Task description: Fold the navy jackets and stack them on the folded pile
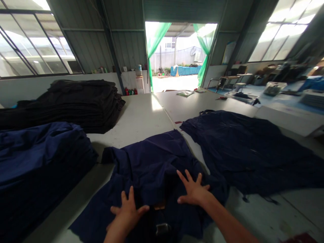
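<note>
A dark blue garment lies spread on the pale table in front of me, with folds across its middle. My left hand is over its lower left part, fingers spread. To the right, my right hand rests on the cloth with its fingers also spread. Neither hand grips anything. Between and below the hands, a small brown patch and a dark, shiny rectangular piece show on the garment.
Folded dark blue cloth is piled at the left, with a tall black stack behind it. Another dark blue garment covers the table's right side. Farther back lie papers and a white tray with dark cloth.
</note>
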Motion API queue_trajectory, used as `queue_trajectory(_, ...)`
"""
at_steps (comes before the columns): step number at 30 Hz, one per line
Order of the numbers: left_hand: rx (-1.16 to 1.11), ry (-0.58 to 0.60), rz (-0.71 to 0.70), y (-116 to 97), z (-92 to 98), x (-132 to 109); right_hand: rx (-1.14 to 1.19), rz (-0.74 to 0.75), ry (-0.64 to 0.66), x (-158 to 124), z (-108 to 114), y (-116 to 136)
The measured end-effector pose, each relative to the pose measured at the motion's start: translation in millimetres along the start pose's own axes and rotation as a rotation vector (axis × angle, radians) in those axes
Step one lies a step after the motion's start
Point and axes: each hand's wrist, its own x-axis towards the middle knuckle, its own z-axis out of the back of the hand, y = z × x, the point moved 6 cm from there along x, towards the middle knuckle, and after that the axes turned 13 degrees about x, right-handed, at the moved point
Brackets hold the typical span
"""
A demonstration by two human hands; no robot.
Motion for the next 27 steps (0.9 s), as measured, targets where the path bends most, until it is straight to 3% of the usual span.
queue_trajectory(2, 0.036, 0.057, 0.04, -7.7, -22.6, -4.5, -0.019, -0.001, 0.081, 1.0, -25.1, -2.4)
queue_trajectory(5, 0.089, 0.019, 0.144, -19.7, -33.3, -0.7, -0.052, -0.02, 0.022, 16.3, -42.4, -6.2)
queue_trajectory(11, 0.027, -0.276, 0.081, -51.9, 15.2, 29.7, 0.034, 0.064, -0.144, 58.2, -9.2, -4.6)
queue_trajectory(14, 0.104, -0.423, -0.04, -70.9, 34.9, 18.5, 0.004, 0.096, -0.187, 50.8, 3.4, -7.3)
queue_trajectory(16, 0.186, -0.479, -0.193, -87.2, 39.4, 2.4, -0.011, 0.278, -0.229, 32.9, 3.7, 0.9)
queue_trajectory(18, 0.231, -0.467, -0.339, -100.2, 38.2, -12.9, 0.031, 0.488, -0.211, 10.6, -4.1, 11.1)
queue_trajectory(20, 0.235, -0.416, -0.435, -106.9, 36.1, -23.8, 0.095, 0.571, -0.164, -7.0, -14.5, 14.5)
queue_trajectory(27, 0.242, -0.111, -0.507, -116.2, 18.0, -51.6, 0.064, 0.471, -0.222, -36.9, -29.7, 0.4)
